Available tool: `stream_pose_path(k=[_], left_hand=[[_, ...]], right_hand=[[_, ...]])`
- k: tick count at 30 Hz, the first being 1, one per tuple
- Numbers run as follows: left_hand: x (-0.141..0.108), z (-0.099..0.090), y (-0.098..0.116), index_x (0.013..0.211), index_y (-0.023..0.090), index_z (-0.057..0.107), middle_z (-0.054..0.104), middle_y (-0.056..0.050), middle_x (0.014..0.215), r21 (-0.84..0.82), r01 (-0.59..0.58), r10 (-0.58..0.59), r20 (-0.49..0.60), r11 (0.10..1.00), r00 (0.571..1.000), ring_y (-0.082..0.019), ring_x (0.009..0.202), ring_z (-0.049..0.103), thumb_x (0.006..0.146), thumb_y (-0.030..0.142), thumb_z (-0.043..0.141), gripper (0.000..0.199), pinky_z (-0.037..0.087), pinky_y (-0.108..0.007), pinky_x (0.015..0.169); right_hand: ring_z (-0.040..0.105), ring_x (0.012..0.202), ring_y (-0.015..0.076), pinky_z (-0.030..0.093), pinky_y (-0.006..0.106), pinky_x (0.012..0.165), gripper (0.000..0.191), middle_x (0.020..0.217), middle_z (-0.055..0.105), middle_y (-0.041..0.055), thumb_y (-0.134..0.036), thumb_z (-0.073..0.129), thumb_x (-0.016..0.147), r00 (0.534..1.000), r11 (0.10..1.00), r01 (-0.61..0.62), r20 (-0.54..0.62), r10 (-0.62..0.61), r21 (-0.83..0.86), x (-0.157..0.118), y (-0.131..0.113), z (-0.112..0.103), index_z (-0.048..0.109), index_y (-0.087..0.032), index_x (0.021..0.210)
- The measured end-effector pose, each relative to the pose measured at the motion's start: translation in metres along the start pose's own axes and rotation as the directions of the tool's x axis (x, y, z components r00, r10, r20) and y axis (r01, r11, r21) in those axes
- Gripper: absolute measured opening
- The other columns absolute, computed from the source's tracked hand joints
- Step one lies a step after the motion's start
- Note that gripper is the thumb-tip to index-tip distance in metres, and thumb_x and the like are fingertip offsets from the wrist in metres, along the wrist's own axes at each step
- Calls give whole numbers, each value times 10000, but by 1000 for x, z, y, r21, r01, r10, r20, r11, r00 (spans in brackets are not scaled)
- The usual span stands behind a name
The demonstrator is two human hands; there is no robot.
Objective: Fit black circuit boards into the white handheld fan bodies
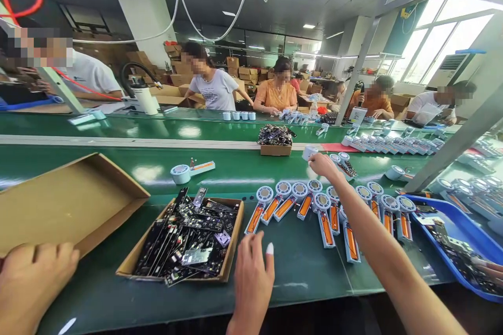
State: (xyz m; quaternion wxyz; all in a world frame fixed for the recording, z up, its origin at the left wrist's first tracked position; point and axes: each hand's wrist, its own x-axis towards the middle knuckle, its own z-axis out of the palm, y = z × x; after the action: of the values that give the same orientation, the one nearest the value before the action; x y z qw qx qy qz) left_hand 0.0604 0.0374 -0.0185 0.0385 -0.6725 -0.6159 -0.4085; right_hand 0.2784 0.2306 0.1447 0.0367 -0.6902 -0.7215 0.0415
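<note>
My left hand (pixel 253 277) is palm down over the green bench at the lower middle, fingers apart and a white cover on the thumb tip. Its fingertips are just below the leftmost handheld fan body (pixel 255 217), which has an orange inside; contact is unclear. My right arm reaches forward across the bench. The fingers of my right hand (pixel 325 166) are closed on a pale blue round fan head (pixel 310 153) at the belt's near side. Several open fan bodies (pixel 325 227) lie in a loose row beneath and beside that arm.
A carton of black circuit boards (pixel 231 243) stands left of my left hand. A co-worker's hand (pixel 35 282) is by an open cardboard lid (pixel 74 199). Another hand (pixel 489 269) is over a blue tray (pixel 471 227). A small parts box (pixel 275 150) sits on the belt.
</note>
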Motion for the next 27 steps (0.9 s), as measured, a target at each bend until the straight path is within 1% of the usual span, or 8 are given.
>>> stream_pose_path(k=[2, 5, 8, 11, 15, 19, 23, 27], left_hand=[[21, 3, 2, 1124, 126, 606, 657, -159, 990, 222, 45, -58, 48, 974, 997, -337, 1021, 658, 965, 176, 423, 247, 549, -471, 834], [46, 5, 3, 1010, 127, 615, 673, -126, 846, 375, 50, -120, 167, 926, 979, -283, 797, 684, 929, 85, 393, 240, 551, -372, 675], [45, -2, 1, 955, 150, 597, 693, -113, 843, 361, 51, -109, 143, 931, 984, -259, 788, 691, 946, 129, 399, 199, 540, -326, 662], [17, -16, -3, 1109, 152, 560, 716, -131, 954, 225, 69, -67, -16, 972, 998, -272, 879, 708, 997, 240, 385, 226, 549, -346, 717], [-38, -24, 0, 1221, 174, 538, 730, -107, 979, 115, 13, -13, -1, 993, 1000, -249, 840, 728, 1008, 292, 404, 278, 546, -315, 664], [-68, -9, 24, 1215, 193, 563, 734, -80, 979, 44, -108, 100, 164, 993, 981, -220, 859, 727, 927, 142, 454, 312, 564, -285, 685], [-56, -8, 47, 1294, 132, 558, 717, -153, 1142, 18, -90, 79, 332, 996, 940, -290, 990, 701, 789, 98, 535, 507, 583, -395, 829], [-11, -46, 27, 1106, 247, 688, 722, -88, 1186, -122, -127, 170, 467, 984, 868, -242, 1013, 701, 843, 100, 473, 370, 573, -357, 869]], right_hand=[[626, 1102, 250, 469, 325, 905, 311, 1098, 700, 132, -224, 409, 1038, 996, 998, 45, -83, -41, 43, -35, -24, -2, 697, -145, 1124], [649, 982, 223, 471, 285, 810, 357, 995, 708, 82, -292, 372, 1040, 982, 987, 114, -165, -95, 113, -108, -51, 19, 715, -205, 1087], [662, 867, 201, 508, 282, 744, 311, 979, 674, 70, -226, 402, 997, 936, 940, 210, -332, -114, 270, -180, -62, 71, 709, -235, 1049], [681, 866, 219, 551, 299, 712, 383, 1024, 658, 97, -113, 382, 927, 910, 953, 179, -408, -67, 243, -225, -57, 131, 672, -230, 1148], [681, 958, 276, 585, 381, 767, 425, 1238, 613, 169, -72, 396, 867, 901, 988, 107, -430, -50, 109, -241, -42, 177, 650, -208, 1180], [608, 1183, 347, 554, 473, 895, 420, 1421, 488, 228, -126, 377, 912, 895, 992, 105, -442, -65, 66, -230, -34, 181, 585, -153, 1276], [361, 1434, 378, 450, 554, 1047, 462, 1534, 374, 219, -300, 356, 1005, 865, 978, 152, -498, -61, 144, -223, -34, 182, 429, -152, 1436], [307, 1460, 399, 423, 590, 1071, 673, 1589, 278, 247, -517, 409, 1000, 879, 967, 168, -472, -59, 191, -225, -33, 190, 284, -124, 1532]])
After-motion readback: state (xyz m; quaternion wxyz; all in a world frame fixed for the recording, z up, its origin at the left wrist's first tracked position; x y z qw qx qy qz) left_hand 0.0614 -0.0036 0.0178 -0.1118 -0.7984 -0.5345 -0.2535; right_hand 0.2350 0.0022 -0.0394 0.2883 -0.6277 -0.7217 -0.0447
